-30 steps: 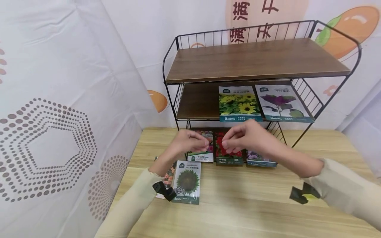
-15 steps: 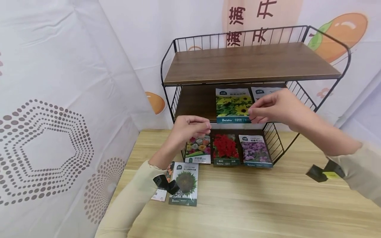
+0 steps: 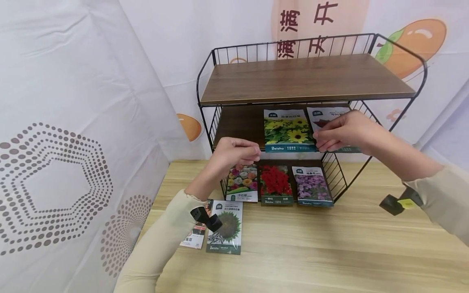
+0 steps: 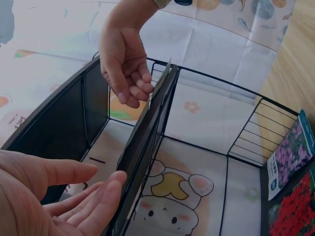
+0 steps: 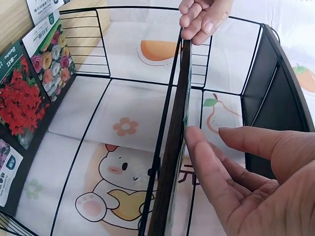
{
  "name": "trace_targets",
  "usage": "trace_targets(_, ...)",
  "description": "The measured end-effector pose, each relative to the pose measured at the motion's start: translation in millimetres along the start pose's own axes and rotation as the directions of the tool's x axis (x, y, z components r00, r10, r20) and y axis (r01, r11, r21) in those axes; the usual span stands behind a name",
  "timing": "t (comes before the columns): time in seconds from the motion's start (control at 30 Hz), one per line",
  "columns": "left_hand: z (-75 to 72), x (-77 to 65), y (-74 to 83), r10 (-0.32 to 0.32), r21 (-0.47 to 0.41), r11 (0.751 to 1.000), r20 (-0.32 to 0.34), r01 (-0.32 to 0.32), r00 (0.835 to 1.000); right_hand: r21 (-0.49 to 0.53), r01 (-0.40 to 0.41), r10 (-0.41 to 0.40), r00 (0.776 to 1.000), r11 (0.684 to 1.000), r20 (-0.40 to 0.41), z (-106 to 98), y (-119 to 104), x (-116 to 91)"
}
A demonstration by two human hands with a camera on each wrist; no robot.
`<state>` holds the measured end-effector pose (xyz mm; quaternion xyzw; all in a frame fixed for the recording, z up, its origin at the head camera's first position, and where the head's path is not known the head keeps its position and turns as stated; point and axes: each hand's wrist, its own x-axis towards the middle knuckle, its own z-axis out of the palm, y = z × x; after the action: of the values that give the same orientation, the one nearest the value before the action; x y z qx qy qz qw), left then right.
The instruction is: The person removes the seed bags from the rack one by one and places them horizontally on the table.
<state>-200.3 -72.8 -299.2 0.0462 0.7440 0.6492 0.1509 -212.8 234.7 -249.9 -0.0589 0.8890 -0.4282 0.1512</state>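
My right hand (image 3: 342, 132) is at the middle shelf, over the gap between the yellow-flower seed packet (image 3: 289, 130) and the purple-leaf seed packet (image 3: 322, 116), part of which it covers. In the right wrist view its thumb and forefinger stand apart, fingertips by the shelf's front edge, gripping nothing. My left hand (image 3: 238, 151) is at the left end of that shelf's front edge, fingers loosely bent; in the left wrist view thumb and fingers are apart with nothing between them.
A black wire rack carries brown shelves, the top one (image 3: 304, 77) highest. Rose (image 3: 242, 183), red-flower (image 3: 276, 183) and purple-flower (image 3: 312, 185) packets lean on the bottom shelf. A sunflower packet (image 3: 225, 226) lies on the wooden table (image 3: 293, 252), partly over an orange-flower packet (image 3: 194, 236).
My right hand has moved up and right, from before the bottom packets to the middle shelf. My left hand has risen slightly to that shelf's left end. The packets stay in place.
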Motion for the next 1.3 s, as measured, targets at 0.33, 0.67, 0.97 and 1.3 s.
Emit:
trace_targets(0.33,2.2,6.0,5.1,-0.010,0.012,1.000,0.014,0.010,1.000,0.068,-0.062,0.056,0.995,0.996,0.082,-6,7,10)
trace_targets(0.67,7.3,11.5,9.3,-0.064,-0.036,0.997,0.022,0.064,0.998,0.159,-0.141,0.114,0.979,0.977,0.169,-11,10,17)
trace_targets(0.97,11.0,14.1,10.0,-0.117,-0.113,0.986,0.027,0.119,0.993,0.225,-0.196,0.148,0.966,0.954,0.212,-13,12,21)
trace_targets(1.3,14.6,18.3,11.4,-0.179,-0.186,0.965,0.051,0.185,0.983,0.282,-0.236,0.164,0.952,0.930,0.259,-13,13,22)
